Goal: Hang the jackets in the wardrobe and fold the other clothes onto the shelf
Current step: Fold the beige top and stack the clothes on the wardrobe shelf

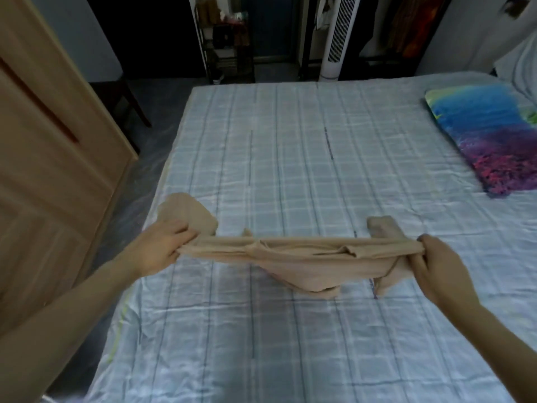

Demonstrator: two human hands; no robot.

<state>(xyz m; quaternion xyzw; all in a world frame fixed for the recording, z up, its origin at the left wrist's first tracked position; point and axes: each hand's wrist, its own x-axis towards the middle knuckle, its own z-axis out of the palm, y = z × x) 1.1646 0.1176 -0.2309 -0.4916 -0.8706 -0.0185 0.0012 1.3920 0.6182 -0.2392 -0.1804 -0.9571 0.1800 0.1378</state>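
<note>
Grip: left hand (161, 247) and right hand (436, 261) each clench an end of the beige garment (293, 257), stretched taut above the bed (290, 141), lower centre of frame. Handling, judged: thin, light, stretchy, limp; hold at bunched ends.

Count: 1 beige garment (293, 257), 2 hands on it, left hand (162, 245) & right hand (444, 266). 1 bed (290, 155), 1 colourful pillow (488, 135), 1 wooden wardrobe (49, 135), 1 white tower fan (338, 36), 1 dark shelf rack (226, 45).
</note>
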